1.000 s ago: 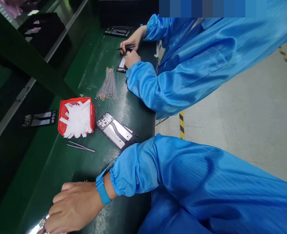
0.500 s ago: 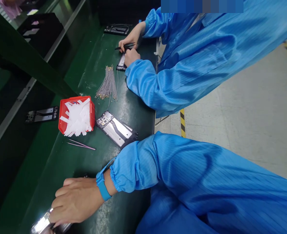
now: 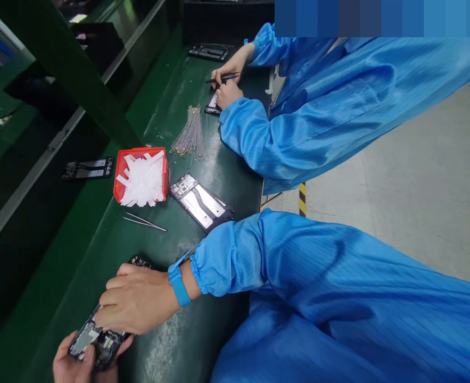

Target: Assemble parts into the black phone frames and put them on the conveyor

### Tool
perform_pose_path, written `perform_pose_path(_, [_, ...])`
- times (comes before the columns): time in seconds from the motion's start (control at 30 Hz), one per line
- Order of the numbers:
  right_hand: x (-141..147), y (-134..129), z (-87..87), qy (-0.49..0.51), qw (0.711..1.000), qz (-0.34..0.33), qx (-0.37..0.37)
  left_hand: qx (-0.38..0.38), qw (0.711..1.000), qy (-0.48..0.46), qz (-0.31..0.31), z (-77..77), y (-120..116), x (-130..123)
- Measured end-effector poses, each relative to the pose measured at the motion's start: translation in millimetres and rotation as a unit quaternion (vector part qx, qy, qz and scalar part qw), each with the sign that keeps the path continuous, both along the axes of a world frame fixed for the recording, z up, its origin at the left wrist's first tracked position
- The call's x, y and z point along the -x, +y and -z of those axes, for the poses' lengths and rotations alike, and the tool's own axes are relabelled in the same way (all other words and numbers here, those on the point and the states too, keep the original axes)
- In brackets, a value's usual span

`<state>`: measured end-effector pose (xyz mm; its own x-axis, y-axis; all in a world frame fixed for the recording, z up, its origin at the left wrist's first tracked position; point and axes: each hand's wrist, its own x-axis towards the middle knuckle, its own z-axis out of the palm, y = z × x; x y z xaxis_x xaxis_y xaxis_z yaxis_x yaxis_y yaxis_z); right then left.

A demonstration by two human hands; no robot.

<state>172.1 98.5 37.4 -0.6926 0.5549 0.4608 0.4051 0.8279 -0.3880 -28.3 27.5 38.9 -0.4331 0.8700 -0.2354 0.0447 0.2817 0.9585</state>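
An opened phone [image 3: 102, 340] with its circuit boards showing is held at the lower left. My left hand [image 3: 79, 361] grips its lower end, thumb on the boards and fingers around the edge. My right hand [image 3: 139, 300], with a blue wrist strap, comes over the phone's upper end, its fingers curled down onto it and the fingertips partly hidden. Part of another phone [image 3: 139, 260] shows behind my right hand. Tweezers [image 3: 145, 222] lie on the green table [image 3: 110, 255]. An opened phone frame [image 3: 198, 201] rests near my right sleeve.
A red bin [image 3: 166, 181] holds white strips. Beyond it lies a bundle of thin grey cables [image 3: 190, 133]. A phone part [image 3: 89, 168] lies left of the bin. At the top, a co-worker's hands [image 3: 229, 88] hold black tweezers over a phone.
The held phone, earlier a bright glare mostly cut off, now shows its circuit boards. My left hand has come further into view. The whole scene has shifted slightly right and up.
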Motion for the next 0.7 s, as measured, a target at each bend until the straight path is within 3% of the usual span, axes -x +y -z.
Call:
perform_pose_path(0.13, [0.5, 2.1, 3.2, -0.001, 1.000, -0.010, -0.001, -0.046, 0.998, -0.046, 0.017, 1.7, -7.8, -14.2])
perform_pose_path(0.3, [2.2, 1.9, 4.8, -0.016, 0.999, -0.021, 0.029, -0.023, 0.999, -0.023, 0.021, 2.2, -15.8, -22.7])
perform_pose_path(0.7, [-2.1, 1.8, 1.9, -0.047, 0.997, -0.060, -0.014, 0.007, 0.999, -0.033, 0.010, -2.6, -15.2, -16.3])
